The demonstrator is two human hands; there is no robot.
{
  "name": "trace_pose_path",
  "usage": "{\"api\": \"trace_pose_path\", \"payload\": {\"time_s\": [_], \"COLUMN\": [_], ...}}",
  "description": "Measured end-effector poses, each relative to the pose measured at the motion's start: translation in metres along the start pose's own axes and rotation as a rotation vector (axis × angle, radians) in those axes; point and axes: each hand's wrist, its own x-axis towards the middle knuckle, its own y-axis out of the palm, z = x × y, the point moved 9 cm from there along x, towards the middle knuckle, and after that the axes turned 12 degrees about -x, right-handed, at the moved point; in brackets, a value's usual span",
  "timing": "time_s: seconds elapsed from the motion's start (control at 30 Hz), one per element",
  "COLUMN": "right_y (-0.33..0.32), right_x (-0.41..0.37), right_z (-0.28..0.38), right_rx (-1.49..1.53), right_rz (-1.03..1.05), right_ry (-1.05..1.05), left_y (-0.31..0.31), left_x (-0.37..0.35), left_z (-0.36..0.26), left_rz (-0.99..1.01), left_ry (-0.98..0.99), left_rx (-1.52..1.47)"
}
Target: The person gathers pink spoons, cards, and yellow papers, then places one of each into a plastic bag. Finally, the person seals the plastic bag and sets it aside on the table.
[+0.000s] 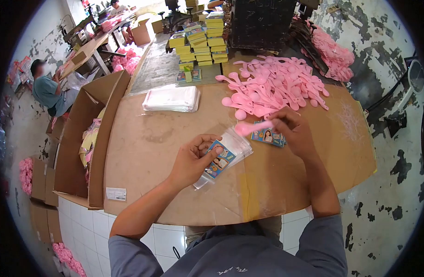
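Note:
My left hand is closed on a clear plastic bag with a blue printed card at its front, the thumb pressed on the card. Between the fingers of my right hand is a pink spoon, its bowl pointing left over the bag's upper end. Partly under my right hand lie several blue cards on the cardboard-covered table. A large heap of pink spoons lies just beyond.
A stack of clear bags lies at the back left of the table. Behind stand stacked yellow-edged cards. An open cardboard box borders the left edge. A seated person is farther left.

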Motion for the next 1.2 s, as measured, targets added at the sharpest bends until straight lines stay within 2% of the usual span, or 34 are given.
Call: {"api": "trace_pose_path", "payload": {"time_s": [0.1,0.2,0.3,0.4,0.5,0.6,0.7,0.8,0.87,0.93,1.0,1.1,1.2], "right_y": [0.018,0.016,0.027,0.035,0.036,0.039,0.058,0.069,0.066,0.066,0.073,0.074,0.049], "right_x": [-0.002,-0.002,-0.007,-0.01,-0.011,-0.015,-0.022,-0.021,-0.018,-0.018,-0.025,-0.028,-0.022], "right_z": [-0.003,-0.004,-0.007,-0.005,0.009,0.012,0.021,0.045,0.056,0.074,0.098,0.132,0.18], "right_rx": [0.199,0.253,0.224,0.2,0.325,0.319,0.172,0.046,0.122,0.053,-0.16,-0.417,-0.526], "right_rz": [0.077,0.013,0.132,0.142,0.022,-0.049,0.166,0.281,0.221,0.219,0.271,0.343,0.179], "right_ry": [0.095,0.083,0.148,0.17,0.115,0.021,-0.07,-0.29,-0.212,-0.288,-0.514,-0.647,-0.748], "left_y": [-0.001,-0.001,0.005,0.002,0.004,0.011,0.017,0.015,0.019,0.023,0.027,0.031,0.018], "left_x": [0.0,0.0,-0.001,-0.001,-0.003,-0.005,-0.007,-0.007,-0.007,-0.009,-0.012,-0.013,-0.009], "left_z": [0.001,0.007,0.003,0.013,0.015,0.014,0.007,0.012,0.011,0.009,0.008,0.001,-0.018], "left_rz": [-0.007,0.03,0.024,0.054,0.072,0.085,0.116,0.16,0.2,0.25,0.309,0.317,0.177], "left_ry": [-0.036,-0.045,-0.061,-0.104,-0.132,-0.154,-0.129,-0.204,-0.18,-0.176,-0.199,-0.081,0.15], "left_rx": [0.001,0.037,0.072,0.141,0.161,0.112,0.133,0.096,-0.024,-0.091,-0.101,-0.188,0.28]}}
